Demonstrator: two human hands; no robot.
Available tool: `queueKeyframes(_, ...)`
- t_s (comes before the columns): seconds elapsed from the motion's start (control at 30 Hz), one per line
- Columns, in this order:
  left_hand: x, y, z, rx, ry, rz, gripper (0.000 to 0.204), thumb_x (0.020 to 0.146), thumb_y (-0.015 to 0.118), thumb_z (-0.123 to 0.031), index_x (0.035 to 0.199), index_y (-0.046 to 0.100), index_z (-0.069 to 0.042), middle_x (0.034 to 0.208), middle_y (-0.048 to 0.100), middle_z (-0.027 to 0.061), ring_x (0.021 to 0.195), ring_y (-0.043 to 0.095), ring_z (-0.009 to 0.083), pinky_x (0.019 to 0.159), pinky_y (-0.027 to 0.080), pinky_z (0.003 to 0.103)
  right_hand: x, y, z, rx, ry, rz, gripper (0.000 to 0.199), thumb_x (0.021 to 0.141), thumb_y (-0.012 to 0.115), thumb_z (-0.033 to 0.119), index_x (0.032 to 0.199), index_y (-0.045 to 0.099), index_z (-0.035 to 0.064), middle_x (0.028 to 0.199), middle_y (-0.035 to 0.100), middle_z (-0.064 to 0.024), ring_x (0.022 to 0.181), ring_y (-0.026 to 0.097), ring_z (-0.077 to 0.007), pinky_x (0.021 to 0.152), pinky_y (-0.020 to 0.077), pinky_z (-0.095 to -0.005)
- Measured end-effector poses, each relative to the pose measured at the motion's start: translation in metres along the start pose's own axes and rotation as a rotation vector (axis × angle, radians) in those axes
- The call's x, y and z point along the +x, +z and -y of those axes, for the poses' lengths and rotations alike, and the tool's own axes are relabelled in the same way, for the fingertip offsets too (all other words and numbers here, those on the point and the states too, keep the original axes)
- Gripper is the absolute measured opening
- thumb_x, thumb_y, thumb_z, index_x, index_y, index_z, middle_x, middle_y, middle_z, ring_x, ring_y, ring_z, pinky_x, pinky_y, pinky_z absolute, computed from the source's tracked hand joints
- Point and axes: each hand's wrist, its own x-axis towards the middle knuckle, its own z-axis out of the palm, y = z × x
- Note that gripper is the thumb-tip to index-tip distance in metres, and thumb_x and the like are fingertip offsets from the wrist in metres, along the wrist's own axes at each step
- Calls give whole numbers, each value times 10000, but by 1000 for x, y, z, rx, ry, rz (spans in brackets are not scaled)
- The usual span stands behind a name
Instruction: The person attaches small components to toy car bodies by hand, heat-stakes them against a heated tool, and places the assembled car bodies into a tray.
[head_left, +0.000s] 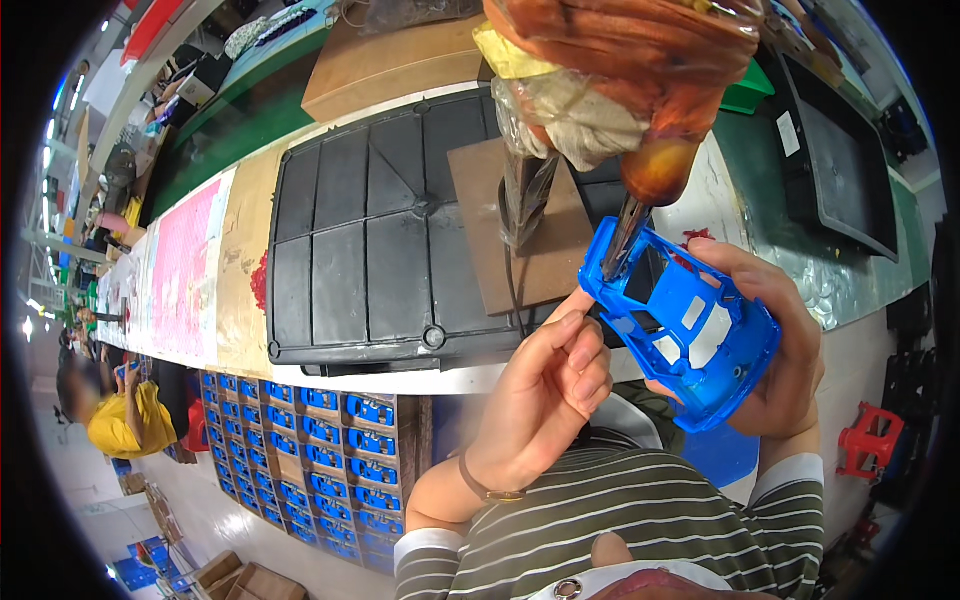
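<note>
A blue plastic toy car body shell (690, 315), with window openings and white patches, is in my right hand (785, 350). My right fingers wrap round its right side and underside. The dark metal tip (627, 235) of a fixed tool, with an amber collar above it, reaches down to the shell's upper left end. Beside that end is my left hand (550, 390), its fingers curled and its index finger reaching to the shell's edge. Whether anything small is between those fingers is hidden. Orange and pale cloth under clear plastic (620, 70) wraps the tool.
On the bench lie a large black ribbed plastic panel (370, 230) and a brown board (490, 260) with a metal post. A crate (330, 450) of similar blue shells stands lower left. Farther off are a person in yellow (140, 420), a black bin (835, 150) and a red stool (868, 440).
</note>
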Motion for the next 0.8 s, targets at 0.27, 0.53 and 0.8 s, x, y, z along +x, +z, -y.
queueKeyframes(0.27, -2, 1, 0, -11, -8, 25, 443, 919, 385, -174, 1337, 294, -56, 617, 357, -23, 542, 371, 77, 507, 346, 206, 6, -3, 7, -48, -8, 13, 597, 621, 776, 204, 1077, 474, -35, 1031, 580, -216, 909, 595, -308, 782, 478, -336)
queueKeyframes(0.53, -4, 3, 1, -16, -15, 24, 443, 920, 377, -173, 1340, 292, -58, 616, 357, -19, 537, 365, 80, 508, 345, 208, 6, -2, 6, -46, -49, -9, 589, 610, 774, 172, 1071, 479, -46, 1023, 577, -223, 879, 604, -312, 754, 487, -341)
queueKeyframes(0.8, -4, -2, 2, -171, -24, 89, 444, 925, 351, -170, 1346, 264, -62, 636, 373, -9, 527, 381, 82, 487, 344, 210, 5, -6, 7, -41, 1, 79, 710, 566, 816, 180, 1124, 398, 42, 1070, 544, -228, 953, 575, -321, 797, 480, -372)
